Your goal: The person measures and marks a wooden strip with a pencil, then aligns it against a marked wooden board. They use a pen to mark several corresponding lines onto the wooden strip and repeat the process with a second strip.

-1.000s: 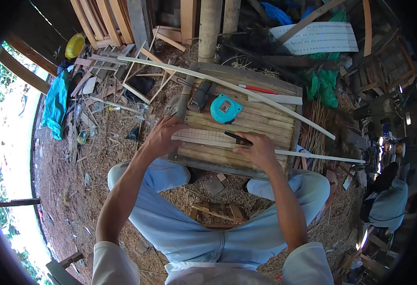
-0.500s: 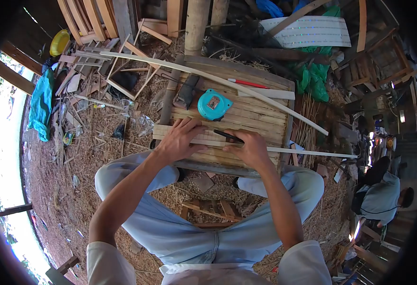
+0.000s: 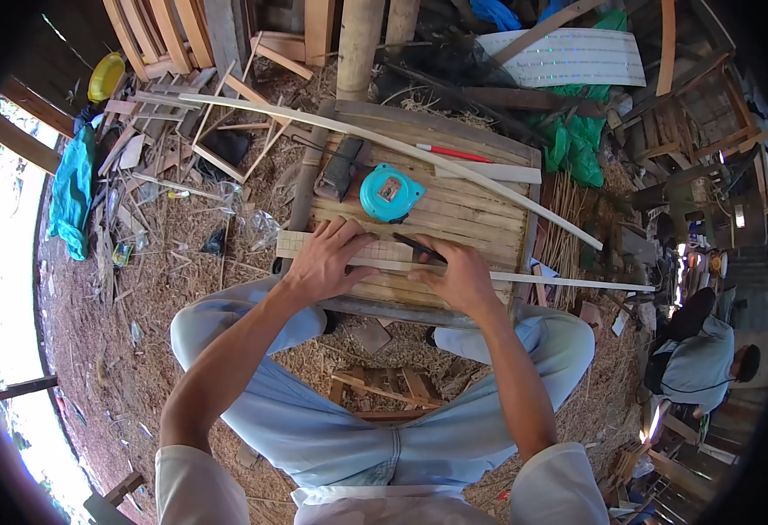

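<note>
My left hand [image 3: 324, 262] lies over a pale wooden strip [image 3: 295, 244] marked with pencil-like grid lines, its fingers bent along the far side and its thumb on the near side. In my right hand [image 3: 461, 273] is a black pen [image 3: 417, 247], slanting left above the strip. A long thin strip [image 3: 568, 281] reaches out to the right from beneath that hand. Just beyond the hands, a turquoise tape measure [image 3: 375, 206] sits on the slatted wooden table [image 3: 480, 227]. A dark block-shaped object [image 3: 340, 168] is beside the tape measure.
Across the table lies a long pale stick [image 3: 463, 162], overhanging both sides. Behind it are a red pen [image 3: 454, 153] and a short flat board [image 3: 498, 173]. Wood scraps [image 3: 174, 109] and shavings cover the floor. Another person [image 3: 701, 359] is at the far right.
The view has shifted very slightly. Both hands keep nearly the same pose over the strip, with the pen still in my right hand.
</note>
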`<state>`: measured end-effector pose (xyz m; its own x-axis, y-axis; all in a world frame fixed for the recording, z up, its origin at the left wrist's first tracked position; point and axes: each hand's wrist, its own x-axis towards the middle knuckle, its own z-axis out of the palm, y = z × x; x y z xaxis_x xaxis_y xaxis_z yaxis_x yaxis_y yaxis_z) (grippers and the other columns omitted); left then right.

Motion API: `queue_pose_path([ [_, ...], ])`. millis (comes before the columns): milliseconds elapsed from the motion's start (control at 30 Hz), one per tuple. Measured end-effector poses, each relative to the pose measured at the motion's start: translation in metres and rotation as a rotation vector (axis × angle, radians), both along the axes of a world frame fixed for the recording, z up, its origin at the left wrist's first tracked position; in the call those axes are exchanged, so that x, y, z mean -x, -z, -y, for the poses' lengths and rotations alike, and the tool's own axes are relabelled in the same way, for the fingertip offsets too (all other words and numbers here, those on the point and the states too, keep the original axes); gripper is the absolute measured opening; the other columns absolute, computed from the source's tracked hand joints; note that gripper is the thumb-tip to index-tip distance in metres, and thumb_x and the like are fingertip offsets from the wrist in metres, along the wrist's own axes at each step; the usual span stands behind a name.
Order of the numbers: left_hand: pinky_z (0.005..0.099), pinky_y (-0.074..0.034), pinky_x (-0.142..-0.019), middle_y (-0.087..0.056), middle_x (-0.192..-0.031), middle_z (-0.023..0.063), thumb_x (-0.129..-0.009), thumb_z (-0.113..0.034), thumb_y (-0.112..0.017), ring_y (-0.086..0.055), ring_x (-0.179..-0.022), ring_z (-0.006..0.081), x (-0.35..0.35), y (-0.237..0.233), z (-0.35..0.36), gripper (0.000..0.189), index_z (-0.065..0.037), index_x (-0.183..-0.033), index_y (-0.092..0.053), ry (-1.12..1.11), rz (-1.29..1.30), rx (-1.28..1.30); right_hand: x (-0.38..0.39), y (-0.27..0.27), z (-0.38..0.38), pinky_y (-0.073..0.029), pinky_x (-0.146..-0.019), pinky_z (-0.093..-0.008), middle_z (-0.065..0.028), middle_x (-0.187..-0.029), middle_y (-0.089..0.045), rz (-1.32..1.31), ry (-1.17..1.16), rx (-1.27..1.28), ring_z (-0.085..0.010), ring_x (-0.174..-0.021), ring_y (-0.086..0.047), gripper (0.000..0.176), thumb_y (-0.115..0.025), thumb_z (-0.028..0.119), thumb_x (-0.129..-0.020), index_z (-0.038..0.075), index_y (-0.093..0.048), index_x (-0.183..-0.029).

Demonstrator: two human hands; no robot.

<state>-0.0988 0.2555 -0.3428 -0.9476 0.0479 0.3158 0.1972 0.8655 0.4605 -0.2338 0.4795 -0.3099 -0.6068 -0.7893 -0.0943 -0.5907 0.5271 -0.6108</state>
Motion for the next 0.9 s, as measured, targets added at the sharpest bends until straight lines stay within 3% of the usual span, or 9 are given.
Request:
queue_pose_path([
  [167,0.0442,-0.047,-0.094,-0.058,-0.111,0.0086,-0.079,-0.032,-0.081,-0.056,-0.106,0.0312,0.001,-0.005,-0.001,0.053,-0.007,-0.123,-0.066,0.001,-0.048,0.074,0.01,0.001,-0.004,-0.052,-0.085,-0.0339,-0.0102,-0.104,-0.076,0.317,0.171,0.124,-0.0211,-0.095,-0.072,0.038,-0.076,0.018,-0.089,0.005,-0.068,-0.125],
  [200,0.0443,-0.046,-0.094,-0.058,-0.111,0.0086,-0.079,-0.032,-0.08,-0.056,-0.106,0.0311,0.0,-0.007,-0.001,0.053,-0.007,-0.123,-0.066,0.004,-0.069,0.1,0.009,0.0,-0.004,-0.052,-0.085,-0.0339,-0.0102,-0.104,-0.076,0.32,0.163,0.128,-0.0211,-0.095,-0.072,0.038,-0.076,0.018,-0.089,0.005,-0.068,-0.125],
  [267,0.0441,-0.046,-0.094,-0.058,-0.111,0.0083,-0.079,-0.032,-0.08,-0.056,-0.106,0.0306,0.0,-0.007,-0.001,0.053,-0.007,-0.123,-0.066,0.006,-0.078,0.111,0.006,-0.001,-0.003,-0.053,-0.08,-0.0397,-0.0165,-0.098,-0.074,0.348,0.194,0.106,-0.0299,-0.092,-0.072,0.031,-0.074,0.021,-0.091,0.009,-0.07,-0.12],
  [367,0.0436,-0.046,-0.094,-0.058,-0.111,0.0076,-0.078,-0.032,-0.08,-0.056,-0.105,0.0296,-0.001,-0.002,-0.001,0.053,-0.007,-0.123,-0.066,0.017,-0.085,0.12,0.005,0.011,-0.002,-0.053,-0.08,-0.0376,-0.015,-0.097,-0.075,0.371,0.228,0.084,-0.0262,-0.09,-0.072,0.029,-0.074,0.018,-0.092,0.007,-0.07,-0.118],
  [567,0.0404,-0.045,-0.092,-0.056,-0.109,0.0068,-0.081,-0.033,-0.076,-0.054,-0.104,0.0263,0.0,0.002,-0.003,0.05,-0.005,-0.12,-0.063,0.041,-0.133,0.125,0.005,0.022,0.0,-0.055,-0.081,-0.0324,-0.0117,-0.098,-0.076,0.454,0.238,0.148,-0.0185,-0.09,-0.072,0.03,-0.075,0.012,-0.09,0.003,-0.071,-0.118],
  [667,0.0411,-0.045,-0.092,-0.056,-0.11,0.0068,-0.081,-0.033,-0.076,-0.054,-0.104,0.0264,-0.002,0.005,-0.005,0.051,-0.006,-0.122,-0.063,0.043,-0.143,0.13,0.007,0.008,0.003,-0.055,-0.083,-0.0326,-0.012,-0.099,-0.076,0.457,0.24,0.003,-0.0193,-0.093,-0.073,0.033,-0.075,0.01,-0.088,0.004,-0.07,-0.12],
  [900,0.0426,-0.045,-0.095,-0.056,-0.112,0.0072,-0.083,-0.034,-0.075,-0.054,-0.104,0.0269,-0.002,0.002,-0.007,0.054,-0.005,-0.126,-0.062,0.034,-0.185,0.144,0.008,0.005,0.0,-0.056,-0.084,-0.0342,-0.0131,-0.099,-0.077,0.495,0.184,0.038,-0.0218,-0.094,-0.074,0.041,-0.082,0.016,-0.082,0.003,-0.07,-0.12],
])
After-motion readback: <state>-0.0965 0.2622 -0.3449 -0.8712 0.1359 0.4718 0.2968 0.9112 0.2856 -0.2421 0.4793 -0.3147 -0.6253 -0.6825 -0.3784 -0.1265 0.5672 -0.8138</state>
